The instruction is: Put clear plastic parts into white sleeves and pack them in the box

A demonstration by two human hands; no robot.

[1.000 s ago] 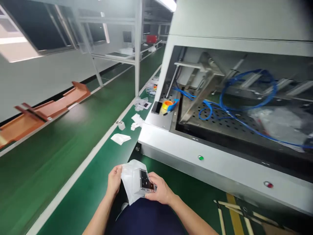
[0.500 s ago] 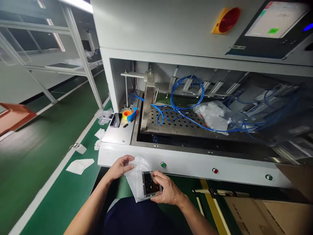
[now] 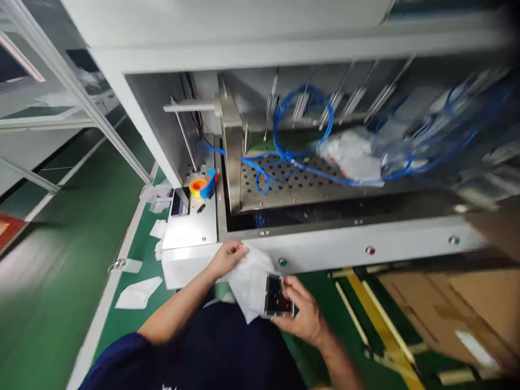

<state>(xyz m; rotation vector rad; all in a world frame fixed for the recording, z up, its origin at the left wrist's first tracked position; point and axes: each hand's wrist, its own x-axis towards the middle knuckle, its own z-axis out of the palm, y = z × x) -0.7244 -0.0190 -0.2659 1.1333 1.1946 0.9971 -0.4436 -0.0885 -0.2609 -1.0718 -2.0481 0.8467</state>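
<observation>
My left hand point(image 3: 227, 259) pinches the top of a white translucent pouch point(image 3: 244, 281), just in front of the machine's pale front panel point(image 3: 325, 252). My right hand point(image 3: 304, 317) grips a small square device with a black face and metal frame point(image 3: 276, 295). The device sits against the pouch, and its lower part is hidden by my fingers. Whether it is partly inside the pouch, I cannot tell.
A grey machine's open bay holds a perforated steel plate point(image 3: 280, 184), blue tubing point(image 3: 303, 119) and a plastic bag point(image 3: 349, 154). On its ledge lie a phone point(image 3: 179, 203) and an orange-and-blue tape roll point(image 3: 203, 185). White sheets point(image 3: 138, 292) lie on the green conveyor point(image 3: 65, 271). Cardboard point(image 3: 442, 309) lies at right.
The view has swung and tilted, with the machine now lower and leftward. The pouch and device have shifted right, and my left hand has risen against the front panel.
</observation>
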